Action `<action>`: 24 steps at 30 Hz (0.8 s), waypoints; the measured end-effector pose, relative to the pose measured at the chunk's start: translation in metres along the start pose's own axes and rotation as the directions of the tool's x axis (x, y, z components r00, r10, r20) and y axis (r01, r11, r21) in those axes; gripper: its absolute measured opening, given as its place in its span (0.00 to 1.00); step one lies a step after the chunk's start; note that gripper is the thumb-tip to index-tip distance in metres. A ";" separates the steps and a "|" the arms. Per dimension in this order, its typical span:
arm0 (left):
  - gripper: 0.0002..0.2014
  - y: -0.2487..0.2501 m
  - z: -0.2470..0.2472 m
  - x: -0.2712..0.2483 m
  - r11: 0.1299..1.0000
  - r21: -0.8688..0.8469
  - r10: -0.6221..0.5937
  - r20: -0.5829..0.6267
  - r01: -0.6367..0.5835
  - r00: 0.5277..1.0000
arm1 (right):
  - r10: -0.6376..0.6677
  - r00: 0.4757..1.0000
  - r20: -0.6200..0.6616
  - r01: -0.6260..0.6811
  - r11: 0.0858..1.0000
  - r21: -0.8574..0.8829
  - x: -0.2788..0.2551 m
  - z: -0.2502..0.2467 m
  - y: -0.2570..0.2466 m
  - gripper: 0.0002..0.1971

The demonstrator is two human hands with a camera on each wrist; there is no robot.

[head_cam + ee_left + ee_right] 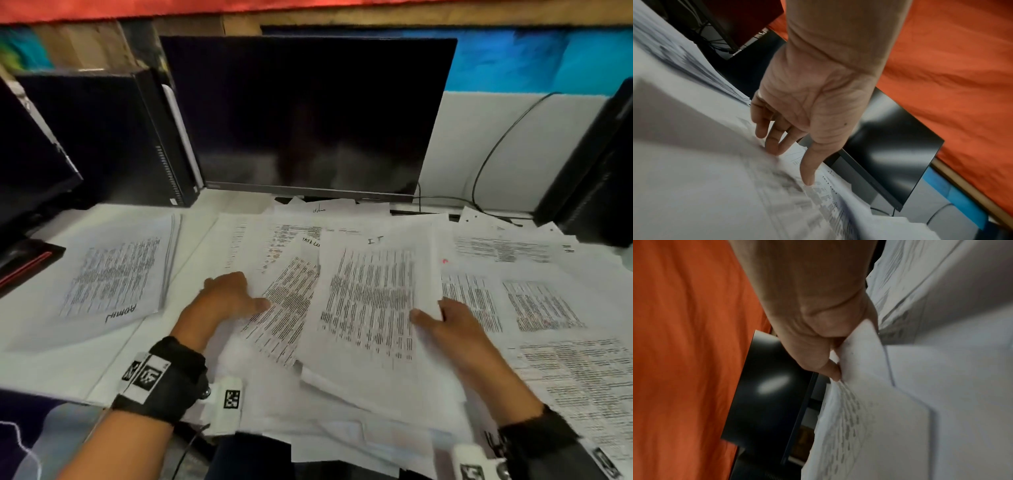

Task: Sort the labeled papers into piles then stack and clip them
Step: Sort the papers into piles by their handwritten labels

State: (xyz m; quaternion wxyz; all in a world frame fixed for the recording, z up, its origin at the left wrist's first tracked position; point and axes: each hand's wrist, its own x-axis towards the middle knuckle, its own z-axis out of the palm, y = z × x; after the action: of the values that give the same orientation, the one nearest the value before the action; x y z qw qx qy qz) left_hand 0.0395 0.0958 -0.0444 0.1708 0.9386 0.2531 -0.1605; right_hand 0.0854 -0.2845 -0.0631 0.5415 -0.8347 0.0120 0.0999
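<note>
Printed white papers cover the desk in the head view. A sheet hand-labeled "IT" (373, 301) lies tilted in the middle; my right hand (442, 318) pinches its right edge, thumb on top, the fingers under it. The right wrist view shows that hand (830, 363) gripping the same sheet (859, 402). My left hand (229, 294) rests with straight fingers on a printed sheet (287, 308) beside it; the left wrist view shows the fingertips (807, 178) touching paper (715, 178). A pile labeled "ADMIN" (116, 277) lies apart at the left.
A dark monitor (308, 116) stands behind the papers, a black computer case (113, 137) to its left and another dark case (596, 164) at the right. A cable (493, 154) runs down the white wall. More loose sheets (548, 308) spread to the right.
</note>
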 end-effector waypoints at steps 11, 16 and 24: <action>0.18 0.005 0.039 -0.055 0.866 -0.475 0.182 0.011 -0.155 0.983 | -0.022 0.991 0.134 0.058 0.961 -0.270 -0.001 0.071 -0.027 0.26; 0.22 0.019 0.056 -0.064 0.783 -0.575 0.326 0.054 -0.237 0.944 | 0.041 0.998 0.053 -0.043 0.999 0.028 -0.006 0.057 -0.022 0.28; 0.18 0.054 0.063 -0.086 0.729 -0.543 0.450 -0.081 -0.417 0.890 | 0.056 0.998 0.028 -0.059 0.989 0.133 -0.015 -0.007 -0.018 0.17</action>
State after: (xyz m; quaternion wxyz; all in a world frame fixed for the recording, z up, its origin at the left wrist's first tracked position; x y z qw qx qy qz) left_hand -0.0164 -0.0095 -0.0544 0.4709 0.8780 0.0573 -0.0636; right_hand 0.0744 -0.2843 -0.0411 0.5931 -0.7946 0.0362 0.1243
